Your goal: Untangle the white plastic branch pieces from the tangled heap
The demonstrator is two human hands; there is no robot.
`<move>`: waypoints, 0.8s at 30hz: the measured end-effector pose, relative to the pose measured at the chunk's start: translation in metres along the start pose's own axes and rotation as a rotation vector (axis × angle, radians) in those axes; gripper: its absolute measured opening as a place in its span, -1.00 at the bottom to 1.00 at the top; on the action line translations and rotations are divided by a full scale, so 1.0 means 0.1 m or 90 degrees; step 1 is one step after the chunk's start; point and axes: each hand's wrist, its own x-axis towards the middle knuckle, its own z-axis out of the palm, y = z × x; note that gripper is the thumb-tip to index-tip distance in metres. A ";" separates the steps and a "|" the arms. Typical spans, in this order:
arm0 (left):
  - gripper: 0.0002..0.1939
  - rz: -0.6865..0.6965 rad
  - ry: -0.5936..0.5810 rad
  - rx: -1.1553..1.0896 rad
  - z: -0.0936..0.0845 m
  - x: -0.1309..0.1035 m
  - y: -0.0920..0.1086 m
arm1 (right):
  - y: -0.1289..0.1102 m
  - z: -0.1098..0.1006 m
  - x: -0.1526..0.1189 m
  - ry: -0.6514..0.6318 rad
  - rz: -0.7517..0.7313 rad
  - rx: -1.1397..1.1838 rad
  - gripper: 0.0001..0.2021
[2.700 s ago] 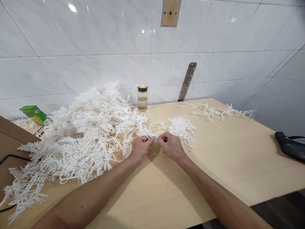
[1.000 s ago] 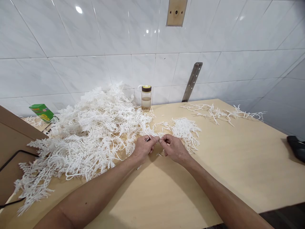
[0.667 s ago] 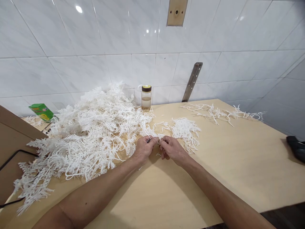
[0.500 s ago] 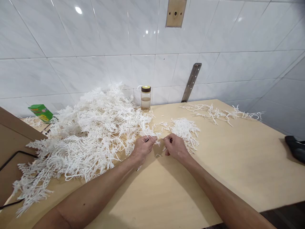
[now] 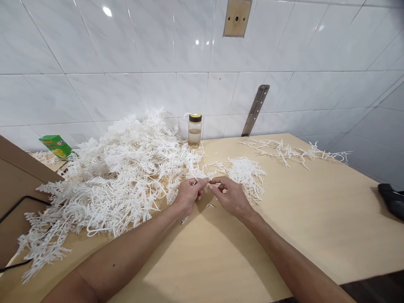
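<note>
My left hand (image 5: pixel 188 195) is closed, thumb pressed on the fingers, pinching a white branching plastic sprig that mostly hides behind the fingers. Thumb and forefinger of my right hand (image 5: pixel 232 197) meet at the left fingertips and pinch the same sprig's end. A large heap of white branching sprigs (image 5: pixel 126 168) spreads beside and beyond my left hand. Just past my right hand lies a smaller flat pile of short white tips (image 5: pixel 246 172). A few loose bits (image 5: pixel 211 205) rest on the table below the hands.
Bare white stems (image 5: pixel 287 151) lie at the table's back right. A lidded bottle of liquid (image 5: pixel 195 132) stands behind the heap. At the left are a green box (image 5: pixel 56 146) and a cardboard box (image 5: pixel 25 181). A metal bracket (image 5: pixel 255 110) leans on the tiled wall; a black object (image 5: pixel 391 201) sits far right.
My right hand has moved left, from a gap beside the small pile to meeting my left fingertips. My left hand has stayed nearly in place. The view has shifted slightly.
</note>
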 end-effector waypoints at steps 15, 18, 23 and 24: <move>-0.56 -0.015 -0.011 0.014 0.03 -0.03 0.03 | 0.02 0.12 -0.04 0.024 -0.043 0.002 -0.83; -0.57 -0.008 -0.015 0.030 0.02 -0.04 0.02 | -0.01 0.10 -0.03 -0.028 0.049 0.038 -0.78; -0.57 0.008 -0.029 0.062 0.03 -0.05 0.03 | -0.07 0.07 -0.02 -0.067 0.121 0.096 -0.78; -0.56 0.011 -0.031 0.068 0.03 -0.05 0.03 | -0.07 0.07 -0.02 -0.069 0.123 0.103 -0.81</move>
